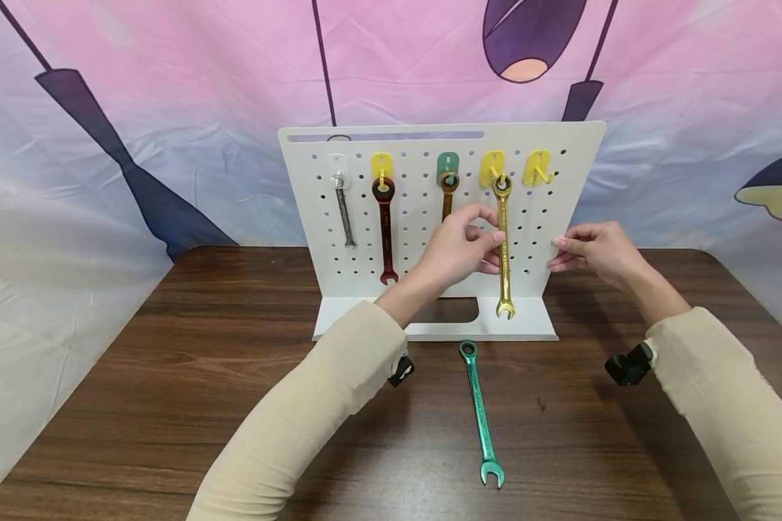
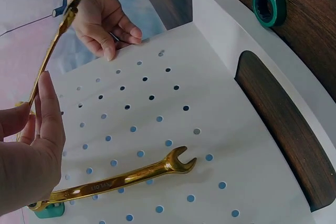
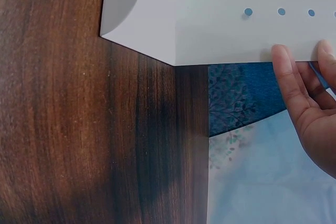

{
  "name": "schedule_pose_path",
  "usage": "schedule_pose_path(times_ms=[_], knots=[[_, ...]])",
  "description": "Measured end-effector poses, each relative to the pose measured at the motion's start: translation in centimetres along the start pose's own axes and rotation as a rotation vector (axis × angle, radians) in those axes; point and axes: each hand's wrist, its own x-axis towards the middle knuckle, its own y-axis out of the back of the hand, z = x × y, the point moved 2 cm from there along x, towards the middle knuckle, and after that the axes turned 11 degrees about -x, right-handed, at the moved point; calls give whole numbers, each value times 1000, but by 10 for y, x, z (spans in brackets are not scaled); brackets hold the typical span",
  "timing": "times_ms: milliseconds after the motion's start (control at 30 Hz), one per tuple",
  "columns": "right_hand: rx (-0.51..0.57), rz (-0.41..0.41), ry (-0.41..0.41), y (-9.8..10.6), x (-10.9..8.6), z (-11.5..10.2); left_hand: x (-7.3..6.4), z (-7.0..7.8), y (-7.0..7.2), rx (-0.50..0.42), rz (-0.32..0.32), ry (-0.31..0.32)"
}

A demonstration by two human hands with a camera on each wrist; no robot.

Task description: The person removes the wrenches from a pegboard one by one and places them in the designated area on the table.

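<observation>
My left hand (image 1: 459, 246) pinches a gold combination wrench (image 1: 505, 268) by its shank. The wrench's ring end is up at a yellow hook (image 1: 493, 168) on the white pegboard (image 1: 576, 137), and its open end points down. In the left wrist view, that gold wrench (image 2: 47, 61) stands out from the board between my thumb and fingers. My right hand (image 1: 602, 253) holds the board's right edge between thumb and fingers; the right wrist view also shows this hand (image 3: 315, 119) at the edge. Behind my left hand a bronze wrench (image 1: 447, 206) hangs, partly hidden.
A dark red wrench (image 1: 386, 231) and a small silver wrench (image 1: 344, 213) hang further left. The rightmost yellow hook (image 1: 537, 168) bears nothing. On the brown table (image 1: 202, 376), a green wrench (image 1: 478, 405) lies in front of the board. A patterned cloth (image 1: 202, 94) hangs behind.
</observation>
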Motion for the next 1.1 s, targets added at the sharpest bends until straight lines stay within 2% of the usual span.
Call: schedule_pose_path(times_ms=[267,567,1100], knots=[[-24,-3,0,-1,-1,0,-2,5,-2,-50,3,-9],[-1,-11,1,-1,0,1,-3,10,-3,-55,-9,-32],[-18,-7,-7,0,-1,0,-11,14,-2,-63,-28,-18]])
